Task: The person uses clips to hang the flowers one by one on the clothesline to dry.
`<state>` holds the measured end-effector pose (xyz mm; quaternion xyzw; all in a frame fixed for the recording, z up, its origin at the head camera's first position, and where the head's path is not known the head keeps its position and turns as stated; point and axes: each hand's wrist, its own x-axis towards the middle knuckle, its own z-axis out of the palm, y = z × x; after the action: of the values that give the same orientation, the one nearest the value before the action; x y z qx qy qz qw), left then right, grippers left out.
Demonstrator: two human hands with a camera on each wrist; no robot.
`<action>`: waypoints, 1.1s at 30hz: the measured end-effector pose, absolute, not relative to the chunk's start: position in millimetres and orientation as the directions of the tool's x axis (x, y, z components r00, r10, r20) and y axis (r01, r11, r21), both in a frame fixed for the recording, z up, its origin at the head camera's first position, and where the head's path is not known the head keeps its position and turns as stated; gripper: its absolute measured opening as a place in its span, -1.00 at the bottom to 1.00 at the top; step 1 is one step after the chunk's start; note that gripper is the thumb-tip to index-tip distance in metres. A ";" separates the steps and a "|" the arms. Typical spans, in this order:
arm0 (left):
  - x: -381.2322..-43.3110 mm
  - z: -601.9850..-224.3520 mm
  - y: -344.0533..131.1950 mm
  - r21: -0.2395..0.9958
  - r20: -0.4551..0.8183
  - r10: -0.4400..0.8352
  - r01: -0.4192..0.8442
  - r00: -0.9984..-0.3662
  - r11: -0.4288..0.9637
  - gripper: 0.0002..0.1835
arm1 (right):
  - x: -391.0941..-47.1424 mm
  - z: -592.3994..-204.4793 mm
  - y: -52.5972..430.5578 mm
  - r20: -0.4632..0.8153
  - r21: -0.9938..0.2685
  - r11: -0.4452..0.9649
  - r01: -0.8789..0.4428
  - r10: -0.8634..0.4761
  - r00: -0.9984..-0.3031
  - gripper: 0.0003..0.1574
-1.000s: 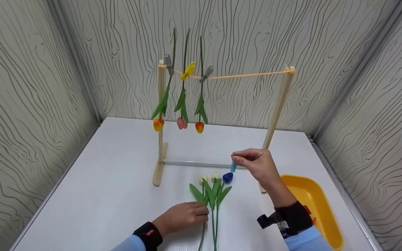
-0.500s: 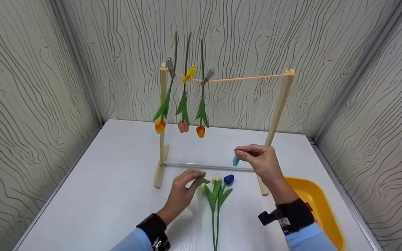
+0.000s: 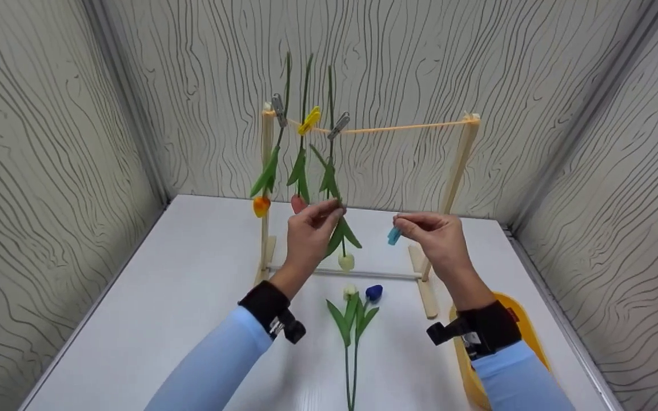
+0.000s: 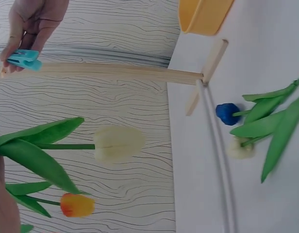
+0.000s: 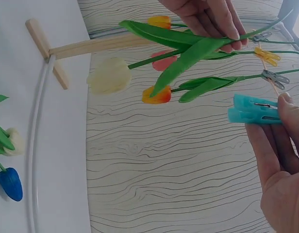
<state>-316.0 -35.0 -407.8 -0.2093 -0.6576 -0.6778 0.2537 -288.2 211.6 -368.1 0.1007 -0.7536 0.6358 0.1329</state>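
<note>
My left hand [image 3: 313,237] pinches the stem of a cream-white artificial tulip [image 3: 346,262], held head-down in front of the rack. To its right, my right hand [image 3: 442,242] pinches a light blue clothespin [image 5: 254,110] between thumb and fingers. Behind the left hand, upside-down tulips hang from an orange string [image 3: 409,127]: an orange one [image 3: 261,206], a pink one [image 5: 164,61] and a red-yellow one [image 5: 157,95]. Two grey clothespins and a yellow clothespin [image 3: 309,121] hold their stems. Another white tulip [image 3: 350,291] and a blue tulip [image 3: 373,293] lie on the table.
The string runs between two wooden posts, the right post [image 3: 461,165] standing on a flat foot [image 3: 429,297]. A clear rod [image 3: 374,275] joins the posts low down. A yellow bin [image 3: 529,331] sits at the right, partly behind the right forearm.
My left hand has picked up one white tulip from the table, turned it head-down and raised it toward the string. My right hand has risen slightly with the clothespin.
</note>
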 end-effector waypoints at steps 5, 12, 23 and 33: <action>-334.1 -375.5 -22.4 0.823 0.568 -0.027 0.569 -0.822 -0.004 -0.72 | -298.6 -343.5 214.2 0.338 -0.937 0.122 -0.327 0.084 -0.937 -0.85; -355.8 -342.0 -10.5 0.873 0.488 0.046 0.488 -0.872 -0.003 -0.71 | -316.0 -310.5 204.7 0.432 -0.902 0.099 -0.421 0.136 -0.892 -0.71; -372.5 -324.9 1.6 0.904 0.428 0.031 0.427 -0.903 -0.036 -0.69 | -346.3 -263.5 186.0 0.539 -0.842 0.090 -0.532 0.187 -0.821 -0.70; -377.0 -321.2 3.3 0.922 0.384 -0.006 0.384 -0.923 -0.037 -0.70 | -371.4 -223.3 153.6 0.485 -0.874 0.051 -0.483 0.147 -0.862 -0.72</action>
<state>-377.0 3.3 -321.2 -0.1389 -0.6800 -0.7065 0.1383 -371.4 153.6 -223.3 0.1223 -0.6866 0.6781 0.2321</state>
